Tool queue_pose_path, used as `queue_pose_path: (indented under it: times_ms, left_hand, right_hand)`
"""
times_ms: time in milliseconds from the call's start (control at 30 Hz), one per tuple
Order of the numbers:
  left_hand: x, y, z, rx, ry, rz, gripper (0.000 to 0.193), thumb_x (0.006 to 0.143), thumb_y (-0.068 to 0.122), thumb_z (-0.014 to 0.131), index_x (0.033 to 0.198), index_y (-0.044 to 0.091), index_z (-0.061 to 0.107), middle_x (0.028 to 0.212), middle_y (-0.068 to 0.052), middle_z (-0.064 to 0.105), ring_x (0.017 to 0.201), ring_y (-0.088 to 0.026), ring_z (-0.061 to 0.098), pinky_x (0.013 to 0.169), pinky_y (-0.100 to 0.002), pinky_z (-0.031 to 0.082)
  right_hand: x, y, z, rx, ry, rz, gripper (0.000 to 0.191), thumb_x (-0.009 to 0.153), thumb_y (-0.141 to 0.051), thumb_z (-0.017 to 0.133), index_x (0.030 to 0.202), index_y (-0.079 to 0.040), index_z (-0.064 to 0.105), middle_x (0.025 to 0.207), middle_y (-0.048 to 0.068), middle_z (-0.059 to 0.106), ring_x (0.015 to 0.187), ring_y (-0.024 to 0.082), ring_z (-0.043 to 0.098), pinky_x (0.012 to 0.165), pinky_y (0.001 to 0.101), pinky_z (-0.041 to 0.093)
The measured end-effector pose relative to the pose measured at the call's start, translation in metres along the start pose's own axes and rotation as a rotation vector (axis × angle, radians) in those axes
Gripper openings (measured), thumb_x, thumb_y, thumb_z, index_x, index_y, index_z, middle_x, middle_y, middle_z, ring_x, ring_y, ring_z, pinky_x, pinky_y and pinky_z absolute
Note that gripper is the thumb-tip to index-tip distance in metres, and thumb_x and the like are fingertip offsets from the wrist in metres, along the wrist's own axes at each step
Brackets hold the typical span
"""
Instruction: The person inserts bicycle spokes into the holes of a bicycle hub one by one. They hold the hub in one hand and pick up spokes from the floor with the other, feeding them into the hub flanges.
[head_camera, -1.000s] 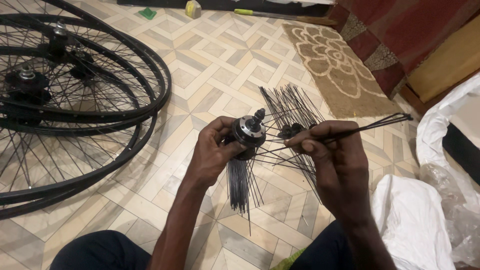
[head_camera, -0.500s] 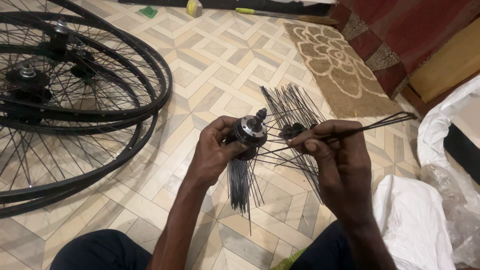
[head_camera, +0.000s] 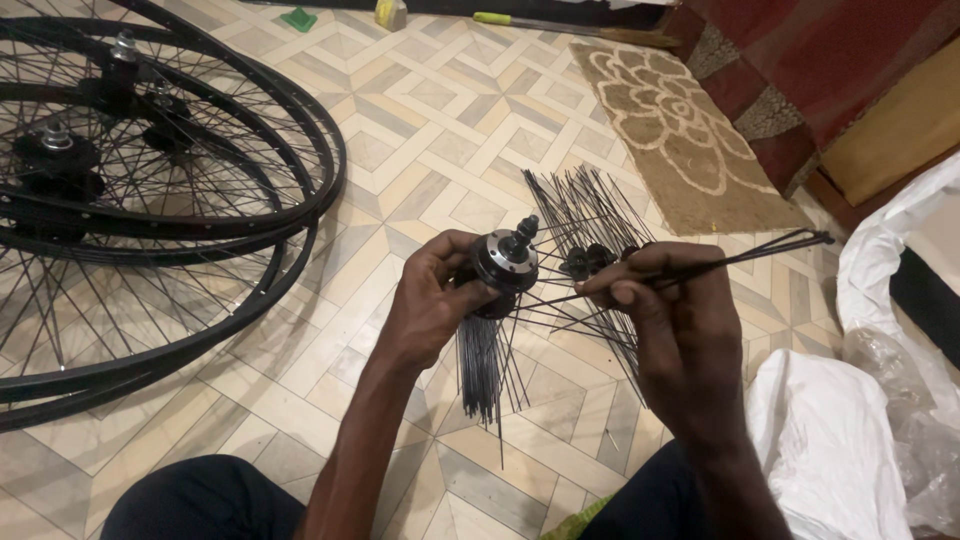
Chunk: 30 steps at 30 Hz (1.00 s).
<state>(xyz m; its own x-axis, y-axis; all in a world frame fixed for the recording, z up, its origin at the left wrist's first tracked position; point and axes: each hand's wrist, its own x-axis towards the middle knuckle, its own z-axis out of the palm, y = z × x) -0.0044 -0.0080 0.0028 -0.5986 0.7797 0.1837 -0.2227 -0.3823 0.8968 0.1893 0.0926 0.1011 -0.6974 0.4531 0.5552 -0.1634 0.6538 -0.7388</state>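
Gripping a black hub (head_camera: 503, 268) w/ left hand (head_camera: 432, 300); right hand (head_camera: 672, 320) pinches spokes (head_camera: 740, 262) above tiled floor (head_camera: 420, 120).

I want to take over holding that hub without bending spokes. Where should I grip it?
Probably by the hub body, as the left hand does: fingers around the barrel from the left side. Spokes hang below and fan right, where the right hand pinches some.
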Motion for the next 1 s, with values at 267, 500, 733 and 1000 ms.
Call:
queue_pose_path:
  times_ms: [267, 500, 733, 1000]
  left_hand:
    - [-0.002, 0.001, 0.003, 0.046, -0.058, 0.010, 0.036, 0.081, -0.013, 0.068, 0.114, 0.000, 0.062, 0.107, -0.013, 0.074, 0.102, -0.020, 0.073, 0.092, -0.036, 0.063]
    - [-0.003, 0.008, 0.002, 0.049, -0.051, 0.036, 0.037, 0.081, -0.010, 0.068, 0.115, 0.001, 0.063, 0.108, -0.011, 0.074, 0.101, -0.018, 0.075, 0.092, -0.034, 0.066]
    - [-0.007, 0.012, 0.003, 0.139, -0.078, 0.016, 0.034, 0.084, -0.003, 0.074, 0.116, 0.001, 0.063, 0.103, -0.012, 0.075, 0.092, -0.018, 0.074, 0.083, -0.034, 0.064]
    - [-0.006, 0.012, 0.005, 0.113, -0.096, 0.034, 0.036, 0.084, -0.005, 0.070, 0.118, 0.001, 0.062, 0.106, -0.012, 0.075, 0.099, -0.017, 0.074, 0.089, -0.033, 0.064]
  right_hand:
    - [0.011, -0.018, 0.000, -0.566, -0.263, 0.155, 0.018, 0.095, -0.010, 0.067, 0.113, -0.005, 0.066, 0.089, 0.010, 0.078, 0.080, 0.016, 0.077, 0.067, 0.0316, 0.060]
    - [0.007, -0.038, -0.018, -0.049, 0.019, 0.007, 0.010, 0.109, -0.002, 0.057, 0.118, 0.000, 0.057, 0.103, 0.015, 0.076, 0.098, 0.022, 0.076, 0.088, 0.0356, 0.066]
    - [0.012, -0.024, -0.007, 0.145, 0.303, -0.042, 0.015, 0.115, 0.001, 0.054, 0.126, 0.002, 0.044, 0.106, 0.022, 0.070, 0.098, 0.025, 0.075, 0.095, 0.0382, 0.067]
    - [0.003, 0.002, 0.022, 0.242, 0.328, 0.060, 0.013, 0.110, -0.001, 0.053, 0.119, 0.002, 0.044, 0.112, 0.023, 0.071, 0.101, 0.025, 0.074, 0.095, 0.0359, 0.066]
